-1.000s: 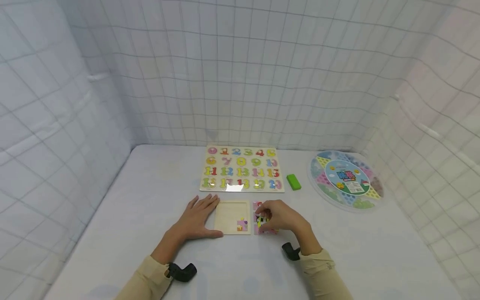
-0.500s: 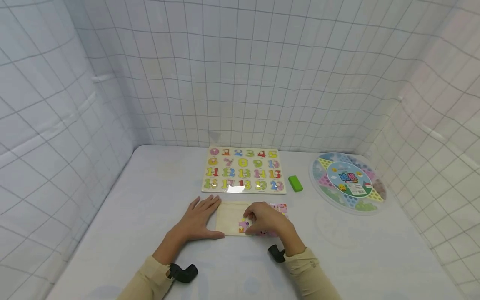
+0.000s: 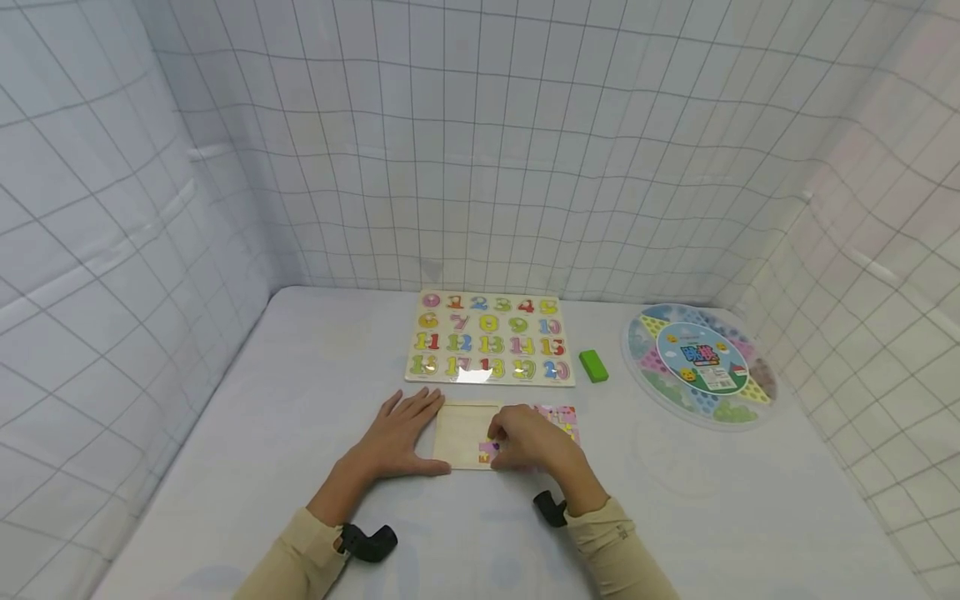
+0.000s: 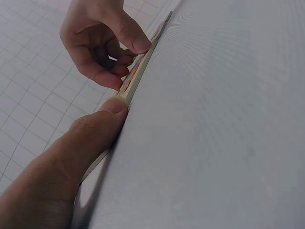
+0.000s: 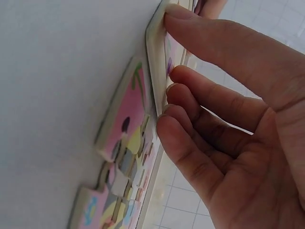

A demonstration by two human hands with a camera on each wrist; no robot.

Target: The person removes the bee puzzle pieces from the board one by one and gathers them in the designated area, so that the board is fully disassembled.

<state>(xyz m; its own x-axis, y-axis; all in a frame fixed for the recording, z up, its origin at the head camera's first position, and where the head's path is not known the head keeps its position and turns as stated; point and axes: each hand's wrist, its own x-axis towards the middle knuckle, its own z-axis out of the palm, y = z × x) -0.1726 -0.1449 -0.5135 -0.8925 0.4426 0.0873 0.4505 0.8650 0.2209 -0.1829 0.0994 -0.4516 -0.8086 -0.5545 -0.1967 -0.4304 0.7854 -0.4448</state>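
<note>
Head view, left hand (image 3: 395, 439) flat, fingers spread beside wooden tray (image 3: 463, 433), right hand (image 3: 534, 442) fingers pinching puzzle piece (image 3: 488, 451)

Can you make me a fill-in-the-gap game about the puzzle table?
1. The left hand lies flat beside the small puzzle tray, on its ____ side.
2. The little block next to the number board is ____.
3. The round game sits on the ____ side of the table.
4. The right hand touches the tray's ____ edge.

Missing words: left; green; right; right
</note>
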